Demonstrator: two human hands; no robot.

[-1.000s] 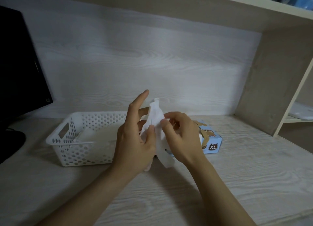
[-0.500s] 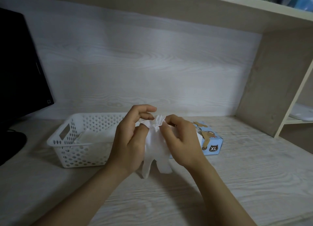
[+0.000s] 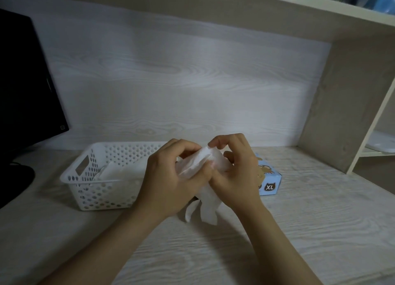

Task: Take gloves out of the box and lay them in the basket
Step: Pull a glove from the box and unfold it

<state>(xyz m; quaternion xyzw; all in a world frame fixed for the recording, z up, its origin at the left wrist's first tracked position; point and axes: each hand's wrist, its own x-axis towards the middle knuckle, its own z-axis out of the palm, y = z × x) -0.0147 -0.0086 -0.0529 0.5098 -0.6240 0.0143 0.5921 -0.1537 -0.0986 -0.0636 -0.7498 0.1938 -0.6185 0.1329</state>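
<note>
Your left hand [image 3: 171, 177] and right hand [image 3: 237, 175] have dropped lower, each grip pinching the white glove [image 3: 199, 161], now bunched above the counter [image 3: 299, 231] between basket [image 3: 70, 179] and box [image 3: 270, 181]; it is out but not yet laid in.

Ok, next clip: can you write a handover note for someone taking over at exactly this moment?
Left hand and right hand: both pinch one white glove, held in front of the basket and box.
Done: a white pile, apparently gloves, lies in the basket; the blue box sits right of it.
Left: lay this glove in the basket, then fetch more from the box.
</note>
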